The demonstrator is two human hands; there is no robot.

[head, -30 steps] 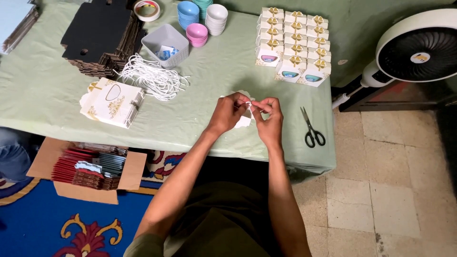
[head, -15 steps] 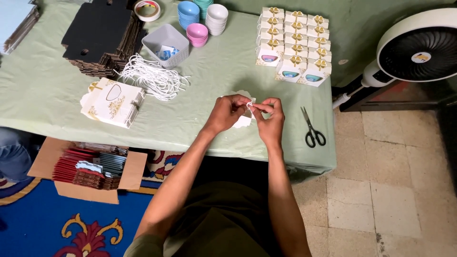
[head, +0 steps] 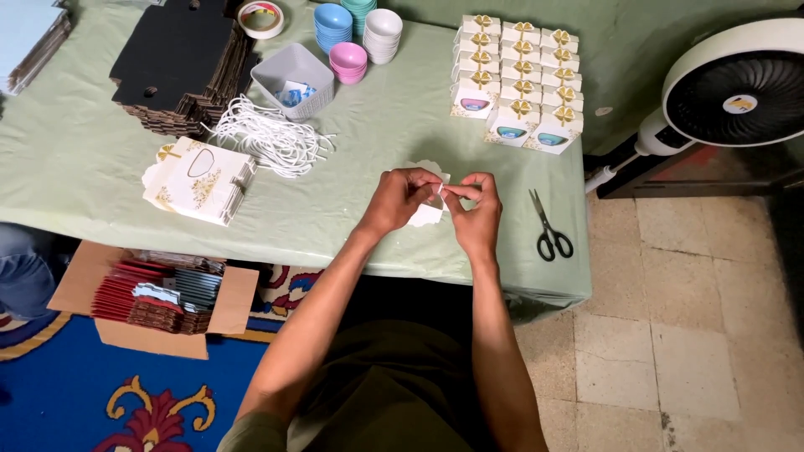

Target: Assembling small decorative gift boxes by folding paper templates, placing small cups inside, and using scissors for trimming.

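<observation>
The left hand (head: 400, 199) and right hand (head: 477, 213) now pinch closer together over the small white box (head: 425, 213).

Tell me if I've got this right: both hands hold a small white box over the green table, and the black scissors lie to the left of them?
Not quite. In the head view the scissors lie to the right of the hands, near the table edge. The left hand and right hand do hold the small white box.

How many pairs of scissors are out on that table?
1. The black-handled scissors lie closed on the green tablecloth, near its right edge, just right of the right hand. Others could be hidden under the piles.
</observation>
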